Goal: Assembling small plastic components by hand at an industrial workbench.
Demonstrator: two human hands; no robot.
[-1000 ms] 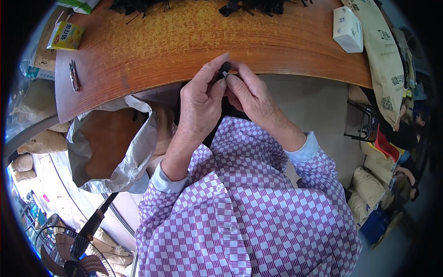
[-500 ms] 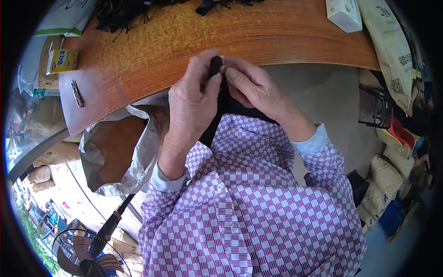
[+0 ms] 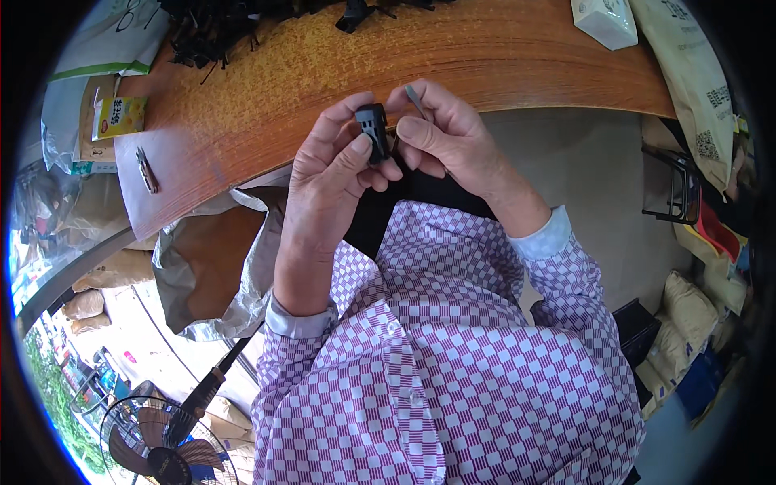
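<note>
Above the lap, just off the table's near edge, the left hand (image 3: 333, 166) grips a small black plastic piece (image 3: 371, 129), blocky and rounded at its top, with slots and a paler grey patch on its face; the thumb presses that face while the other fingers curl round behind it. Close beside, the right hand (image 3: 453, 133) has its thumb and fingers drawn together on a slim grey strip (image 3: 415, 99), smooth and flat-looking, its tip standing up past the thumb; its lower end is hidden. The table (image 3: 323, 73) has a glossy orange-brown wood grain, speckled yellow where the surface looks worn, and its front edge curves in the fisheye view. Toward its far side lies a tangled heap of black parts (image 3: 206, 40) with thin, spiky ends. On the left are metal snips (image 3: 147, 171) and a yellow packet (image 3: 121, 117); at far right sits a soft-cornered white pack (image 3: 605, 23). Below the table's left part, a crinkled silvery sack (image 3: 250, 303) gapes open, brown inside.
</note>
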